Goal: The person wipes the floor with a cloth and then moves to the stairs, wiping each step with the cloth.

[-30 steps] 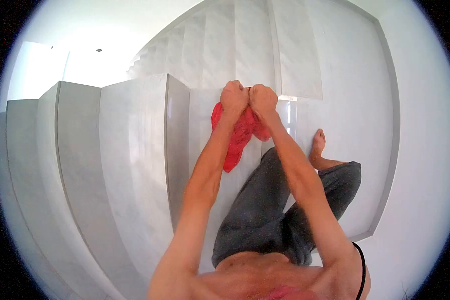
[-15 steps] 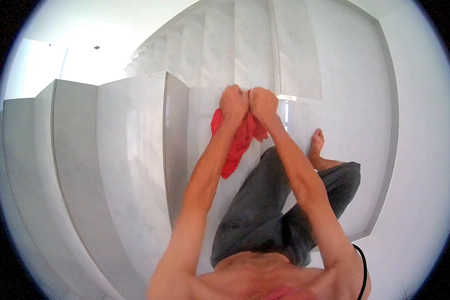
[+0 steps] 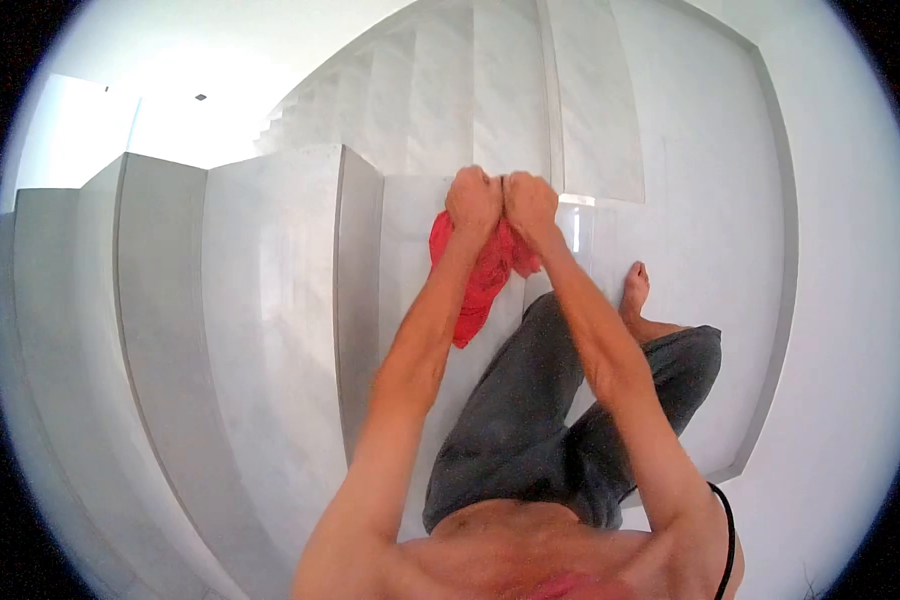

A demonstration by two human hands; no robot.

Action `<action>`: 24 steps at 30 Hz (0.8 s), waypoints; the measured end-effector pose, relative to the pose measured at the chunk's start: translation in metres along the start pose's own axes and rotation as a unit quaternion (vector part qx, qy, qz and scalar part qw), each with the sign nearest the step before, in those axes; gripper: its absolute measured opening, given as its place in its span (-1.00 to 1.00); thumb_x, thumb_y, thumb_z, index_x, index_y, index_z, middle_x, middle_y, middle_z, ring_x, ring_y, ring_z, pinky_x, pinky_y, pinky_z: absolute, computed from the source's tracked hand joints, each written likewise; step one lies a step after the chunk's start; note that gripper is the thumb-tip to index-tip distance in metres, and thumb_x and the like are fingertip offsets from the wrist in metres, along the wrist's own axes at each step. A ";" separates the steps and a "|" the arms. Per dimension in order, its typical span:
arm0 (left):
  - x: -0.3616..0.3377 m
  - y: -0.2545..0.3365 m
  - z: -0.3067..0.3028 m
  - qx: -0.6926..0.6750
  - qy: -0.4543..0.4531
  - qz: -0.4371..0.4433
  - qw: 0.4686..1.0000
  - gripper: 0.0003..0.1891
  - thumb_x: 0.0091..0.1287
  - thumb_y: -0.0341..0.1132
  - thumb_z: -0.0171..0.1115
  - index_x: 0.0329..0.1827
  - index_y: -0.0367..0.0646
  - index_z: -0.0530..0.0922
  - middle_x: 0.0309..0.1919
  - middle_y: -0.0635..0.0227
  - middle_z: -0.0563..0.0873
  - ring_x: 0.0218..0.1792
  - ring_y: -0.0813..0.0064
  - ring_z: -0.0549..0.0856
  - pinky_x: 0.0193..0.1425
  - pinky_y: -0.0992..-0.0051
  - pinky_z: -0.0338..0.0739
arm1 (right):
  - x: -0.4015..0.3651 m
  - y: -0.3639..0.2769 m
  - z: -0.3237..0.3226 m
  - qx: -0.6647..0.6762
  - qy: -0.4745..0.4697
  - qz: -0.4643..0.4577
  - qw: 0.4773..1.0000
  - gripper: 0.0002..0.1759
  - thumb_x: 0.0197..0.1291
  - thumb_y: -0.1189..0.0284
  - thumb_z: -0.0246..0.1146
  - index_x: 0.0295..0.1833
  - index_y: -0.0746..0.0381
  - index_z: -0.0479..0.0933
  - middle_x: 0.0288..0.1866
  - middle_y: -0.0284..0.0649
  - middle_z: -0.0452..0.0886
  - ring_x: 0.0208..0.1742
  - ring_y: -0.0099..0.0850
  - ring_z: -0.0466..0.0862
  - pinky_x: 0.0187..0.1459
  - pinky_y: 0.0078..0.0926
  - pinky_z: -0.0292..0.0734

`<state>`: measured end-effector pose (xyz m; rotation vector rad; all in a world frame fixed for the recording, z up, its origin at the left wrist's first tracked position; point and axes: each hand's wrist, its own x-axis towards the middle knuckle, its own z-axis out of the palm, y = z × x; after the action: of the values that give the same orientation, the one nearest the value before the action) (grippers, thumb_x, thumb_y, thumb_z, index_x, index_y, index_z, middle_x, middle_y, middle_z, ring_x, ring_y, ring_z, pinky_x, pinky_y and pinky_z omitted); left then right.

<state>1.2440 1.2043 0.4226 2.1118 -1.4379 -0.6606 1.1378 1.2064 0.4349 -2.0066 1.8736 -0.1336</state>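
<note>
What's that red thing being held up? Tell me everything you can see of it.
It is a red cloth, thin and soft-looking, crumpled and bunched. Its top is gripped in both fists, left hand and right hand pressed side by side, while the rest hangs loose below them in a wrinkled tail, in front of the pale steps. Whether it touches them cannot be told.

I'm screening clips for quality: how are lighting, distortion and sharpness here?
Head view: strong fisheye curves the steps, black vignette at the corners; top left is overexposed; the left hand, right hand and red cloth are evenly lit and fairly sharp.
</note>
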 end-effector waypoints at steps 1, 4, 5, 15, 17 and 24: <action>0.000 0.003 -0.002 -0.003 0.000 0.000 1.000 -0.72 0.33 -0.15 0.34 -0.31 -0.24 0.67 -0.17 0.00 0.71 -0.10 -0.09 0.72 0.01 -0.01 0.59 | -0.003 0.003 0.003 0.003 0.017 0.000 1.000 -0.72 0.34 0.30 0.21 -0.22 0.22 0.76 -0.21 0.00 0.80 -0.12 -0.01 0.81 -0.11 -0.02 0.71; -0.024 0.000 -0.001 -0.009 0.000 -0.002 1.000 -0.74 0.32 -0.18 0.35 -0.31 -0.25 0.66 -0.18 0.01 0.71 -0.12 -0.08 0.71 0.00 0.01 0.58 | -0.007 0.009 -0.002 -0.010 0.033 -0.036 0.999 -0.72 0.34 0.30 0.21 -0.25 0.22 0.76 -0.20 -0.01 0.80 -0.12 0.00 0.81 -0.12 -0.01 0.71; -0.017 0.003 -0.001 -0.005 0.007 0.004 1.000 -0.74 0.32 -0.18 0.34 -0.30 -0.24 0.66 -0.19 0.01 0.70 -0.11 -0.07 0.71 0.00 0.01 0.58 | -0.006 0.011 -0.004 -0.015 0.037 -0.053 0.998 -0.72 0.34 0.29 0.21 -0.25 0.21 0.76 -0.20 -0.01 0.80 -0.13 0.00 0.81 -0.12 -0.01 0.71; -0.032 0.007 0.005 -0.014 -0.004 -0.001 1.000 -0.74 0.29 -0.18 0.34 -0.33 -0.24 0.66 -0.18 0.01 0.72 -0.13 -0.09 0.72 -0.01 -0.02 0.58 | -0.017 0.019 -0.007 -0.001 0.022 -0.021 1.000 -0.66 0.39 0.26 0.18 -0.26 0.26 0.75 -0.25 0.05 0.79 -0.16 0.04 0.82 -0.14 0.01 0.72; -0.039 0.013 0.004 0.005 -0.002 -0.003 1.000 -0.75 0.29 -0.19 0.33 -0.33 -0.24 0.66 -0.19 0.02 0.72 -0.14 -0.09 0.72 -0.02 -0.01 0.59 | -0.023 0.024 -0.005 0.006 0.037 -0.019 0.999 -0.65 0.40 0.26 0.17 -0.26 0.27 0.75 -0.28 0.05 0.79 -0.19 0.05 0.82 -0.14 0.02 0.72; -0.005 0.022 0.012 -0.014 0.013 0.008 1.000 -0.74 0.30 -0.19 0.32 -0.31 -0.27 0.66 -0.21 -0.02 0.72 -0.14 -0.12 0.72 -0.02 -0.01 0.60 | 0.024 0.025 -0.011 -0.014 0.016 -0.020 1.000 -0.70 0.36 0.31 0.19 -0.24 0.27 0.75 -0.25 0.06 0.79 -0.19 0.00 0.83 -0.17 -0.05 0.73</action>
<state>1.2191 1.2008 0.4280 2.0781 -1.4232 -0.6404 1.1128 1.1799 0.4313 -2.0730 1.8663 -0.1513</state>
